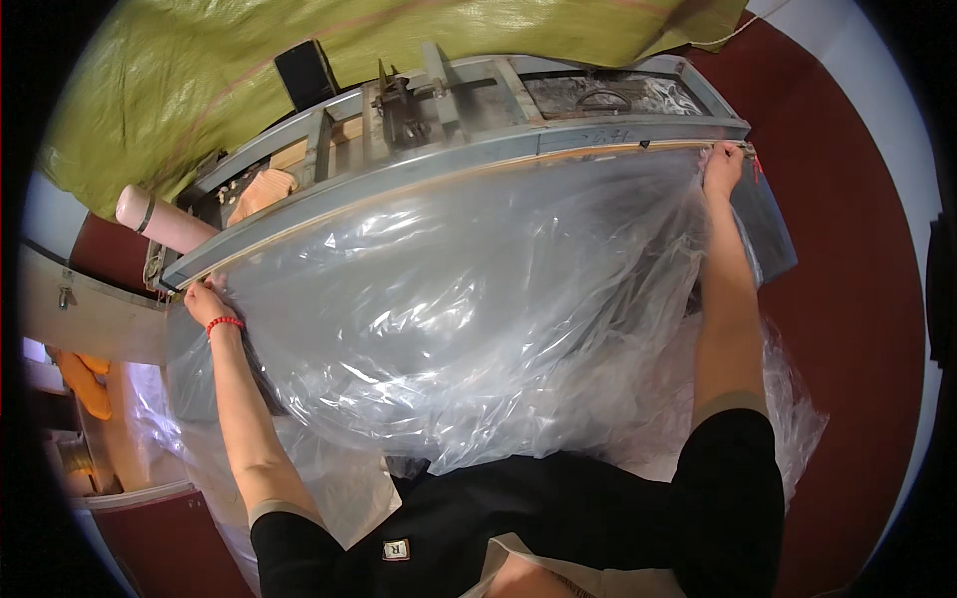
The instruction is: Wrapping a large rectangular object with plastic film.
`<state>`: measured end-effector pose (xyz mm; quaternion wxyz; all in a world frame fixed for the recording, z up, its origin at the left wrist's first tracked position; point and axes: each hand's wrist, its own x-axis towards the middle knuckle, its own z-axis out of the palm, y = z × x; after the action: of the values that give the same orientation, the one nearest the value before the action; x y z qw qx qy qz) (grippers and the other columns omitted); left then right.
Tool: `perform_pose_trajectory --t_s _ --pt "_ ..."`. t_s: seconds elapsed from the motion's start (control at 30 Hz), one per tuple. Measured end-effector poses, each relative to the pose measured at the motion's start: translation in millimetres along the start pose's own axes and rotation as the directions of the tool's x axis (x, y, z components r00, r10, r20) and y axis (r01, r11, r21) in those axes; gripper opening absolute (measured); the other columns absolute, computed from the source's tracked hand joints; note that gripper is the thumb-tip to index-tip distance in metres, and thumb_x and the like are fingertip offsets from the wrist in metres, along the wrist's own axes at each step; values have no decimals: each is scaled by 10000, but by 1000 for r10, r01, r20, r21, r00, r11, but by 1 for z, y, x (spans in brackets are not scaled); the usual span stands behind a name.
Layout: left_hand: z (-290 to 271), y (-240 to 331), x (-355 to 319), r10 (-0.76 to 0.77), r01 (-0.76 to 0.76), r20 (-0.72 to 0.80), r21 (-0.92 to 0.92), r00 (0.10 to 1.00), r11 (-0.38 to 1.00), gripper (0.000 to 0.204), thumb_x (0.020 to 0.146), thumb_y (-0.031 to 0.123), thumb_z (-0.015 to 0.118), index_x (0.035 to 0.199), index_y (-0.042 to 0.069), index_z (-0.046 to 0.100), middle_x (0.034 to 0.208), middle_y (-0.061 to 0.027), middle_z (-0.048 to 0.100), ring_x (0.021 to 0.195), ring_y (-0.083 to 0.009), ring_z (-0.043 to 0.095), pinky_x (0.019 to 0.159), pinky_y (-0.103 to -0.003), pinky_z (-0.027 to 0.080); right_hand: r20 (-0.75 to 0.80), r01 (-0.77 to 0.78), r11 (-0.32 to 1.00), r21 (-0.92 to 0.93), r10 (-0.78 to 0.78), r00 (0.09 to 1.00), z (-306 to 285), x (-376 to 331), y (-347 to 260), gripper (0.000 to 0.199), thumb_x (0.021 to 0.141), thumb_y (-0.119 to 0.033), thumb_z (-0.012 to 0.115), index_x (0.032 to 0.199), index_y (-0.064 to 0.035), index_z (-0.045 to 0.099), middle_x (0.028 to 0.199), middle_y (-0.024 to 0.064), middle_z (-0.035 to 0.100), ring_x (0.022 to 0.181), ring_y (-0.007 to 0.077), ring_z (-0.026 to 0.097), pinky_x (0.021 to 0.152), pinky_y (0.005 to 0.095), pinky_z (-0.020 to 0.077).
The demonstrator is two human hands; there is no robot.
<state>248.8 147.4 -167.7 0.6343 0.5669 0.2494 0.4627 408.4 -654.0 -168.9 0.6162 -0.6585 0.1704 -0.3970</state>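
Note:
A wide sheet of clear plastic film [429, 309] is stretched between my two hands, hanging in shiny creases toward my body. My left hand [205, 303], with a red bead bracelet [225, 323] at the wrist, is closed on the film at the left end of a long metal frame [419, 171]. At the frame's right end my right hand [724, 169] pinches the film's gathered corner. A thin wooden strip [399, 195] runs along the frame's near edge, between the hands. My fingertips are partly hidden by the film's folds.
Inside the frame are metal fittings [401, 108] and a crumpled orange cloth [263, 191]. A pink cylinder [164, 219] leans at its left end. Behind lies a yellow-green woven sheet [209, 90]. An open cabinet [95, 309] stands at left; dark red floor [847, 299] shows at right.

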Motion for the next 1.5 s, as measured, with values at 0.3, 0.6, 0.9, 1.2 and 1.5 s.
perform_pose_trajectory --t_s 0.3,0.6,0.9,1.2,1.5 --pt "-60 39 3 22 -449 581 604 814 658 385 862 362 459 616 68 499 548 64 405 482 -45 343 406 -232 248 335 247 925 -290 -143 931 -51 -17 -47 206 750 -207 638 822 -14 628 778 -8 597 714 62 510 664 197 401" --pt "67 128 -199 -284 155 770 239 572 959 107 812 186 560 804 79 570 661 77 478 558 -9 379 487 -157 283 -302 -225 385 -895 -151 941 -277 53 -46 383 748 -333 571 1020 -64 583 1043 133 574 928 260 558 797 360 427" --pt "70 179 -238 -296 181 857 240 423 954 104 807 158 577 806 60 541 655 34 515 542 -20 437 453 -162 338 870 368 929 -44 -145 472 36 -191 -229 279 763 -114 581 1034 -52 550 979 36 570 897 119 520 790 239 403" --pt "44 195 -234 61 -309 906 79 418 948 81 769 54 602 795 35 527 690 14 524 595 -46 481 512 -187 400 928 -81 928 364 -369 -55 112 -354 -249 100 781 -63 560 862 -10 584 757 6 571 689 70 514 619 201 414" --pt "43 189 -249 535 -940 791 142 297 311 320 586 -2 665 858 47 502 831 -85 539 773 -254 533 628 -325 435 987 -622 781 -52 -55 -152 121 -399 -242 96 824 -127 529 888 -59 553 668 -37 501 551 38 405 475 174 323"
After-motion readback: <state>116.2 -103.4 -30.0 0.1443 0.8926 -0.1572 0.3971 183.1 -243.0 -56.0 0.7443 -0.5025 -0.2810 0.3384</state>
